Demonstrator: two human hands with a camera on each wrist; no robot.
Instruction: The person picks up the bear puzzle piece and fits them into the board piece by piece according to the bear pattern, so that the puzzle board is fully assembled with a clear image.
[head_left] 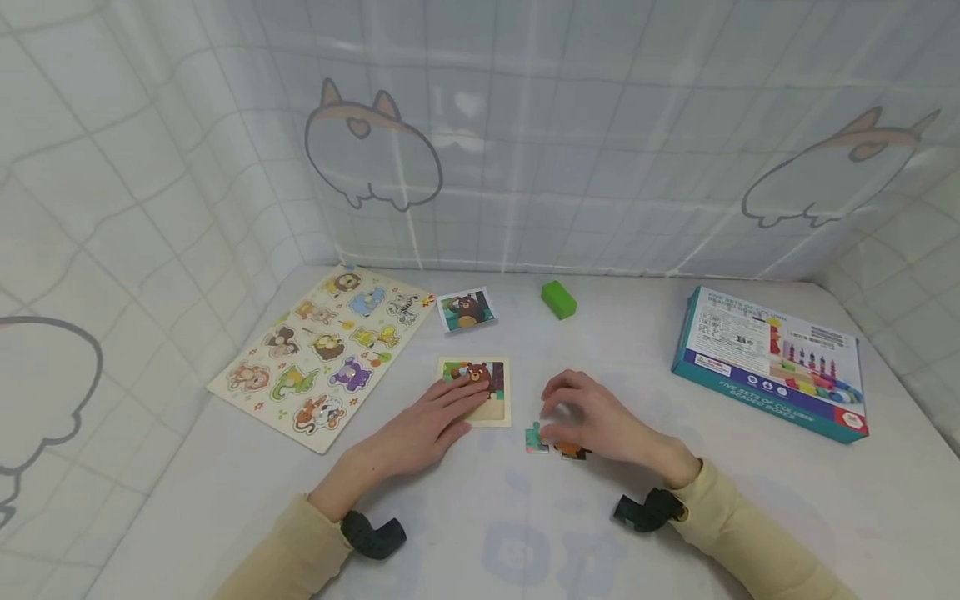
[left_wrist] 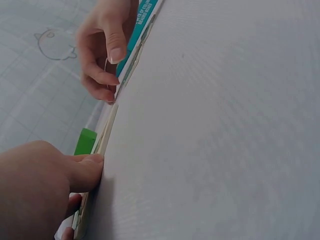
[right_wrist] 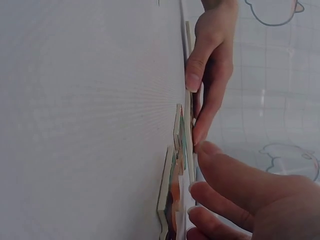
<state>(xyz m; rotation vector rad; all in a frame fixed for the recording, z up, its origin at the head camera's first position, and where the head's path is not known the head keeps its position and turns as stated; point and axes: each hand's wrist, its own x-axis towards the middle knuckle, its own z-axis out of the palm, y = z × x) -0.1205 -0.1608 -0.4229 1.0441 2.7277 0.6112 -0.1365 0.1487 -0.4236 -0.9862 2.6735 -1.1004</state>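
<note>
My left hand [head_left: 429, 423] lies across a small square wooden puzzle tray [head_left: 507, 417], fingers extended over it and thumb along its near edge. Bear puzzle pieces [head_left: 477, 375] fill the tray's upper part; bare wood shows below, partly hidden by the fingers. To the right, my right hand [head_left: 596, 417] hovers with bent fingers over loose jigsaw pieces. One loose piece [head_left: 535, 439] is teal; an orange-brown piece [head_left: 572, 451] lies partly under the hand. In the right wrist view, the right thumb [right_wrist: 212, 155] and fingers stand apart beside the pieces, with nothing visible between them.
A peg puzzle board with animals [head_left: 348, 337] lies at the left. Behind the tray are a bear picture card [head_left: 467, 310] and a green block [head_left: 558, 300]. A boxed bead toy [head_left: 772, 358] lies at the right. Grid-patterned walls [head_left: 525, 167] surround the white table.
</note>
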